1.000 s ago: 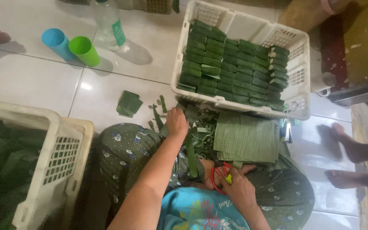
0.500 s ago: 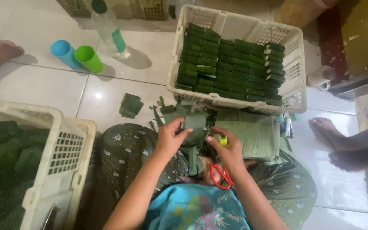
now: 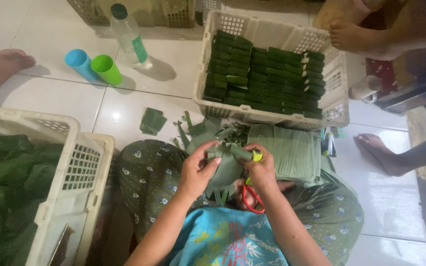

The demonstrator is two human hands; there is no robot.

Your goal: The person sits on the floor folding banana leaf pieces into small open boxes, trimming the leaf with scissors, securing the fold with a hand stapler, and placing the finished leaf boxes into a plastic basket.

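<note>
Baskets first: white slotted plastic basket [image 3: 338, 83] packed with tight green leaf-wrapped parcels [image 3: 262, 74]. Just below it, flat stack of ribbed green leaves [image 3: 292, 152]. Beside that stack, left hand [image 3: 195, 172] and right hand [image 3: 260, 167] both pinching folded glossy green leaf [image 3: 228, 165].

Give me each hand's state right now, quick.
Left hand: closed on the folded green leaf.
Right hand: closed on the same leaf, with a small yellow-green tool.

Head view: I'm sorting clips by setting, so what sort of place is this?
Probably a home floor used for hand food-wrapping: white floor tiles, a white basket of folded leaf parcels, and bare feet nearby.
</note>
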